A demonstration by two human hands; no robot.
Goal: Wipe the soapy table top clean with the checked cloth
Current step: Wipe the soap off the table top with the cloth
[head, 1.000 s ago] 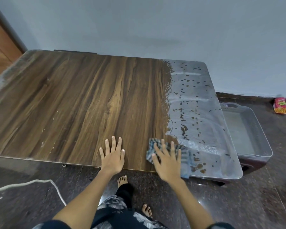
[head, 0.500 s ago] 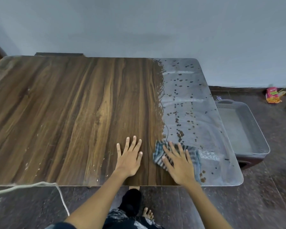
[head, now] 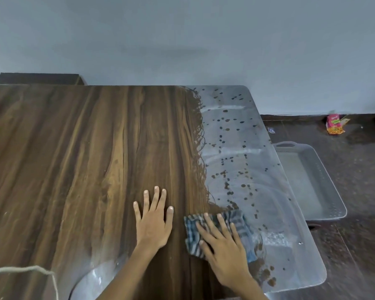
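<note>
Right hand [head: 222, 245]: flat, fingers spread, pressing the checked cloth [head: 236, 224] down near the surface's front edge.
Left hand [head: 153, 221]: flat on bare wood just left of the cloth, fingers straight, holding nothing.
Surface [head: 85, 159]: brown wood grain on the left; the right strip is covered in grey soapy film [head: 236, 152] with dark spots.
Cloth: lies where wood meets soap.
Floor, right: grey tray [head: 325, 169]; farther off, a pink packet [head: 333, 124].
</note>
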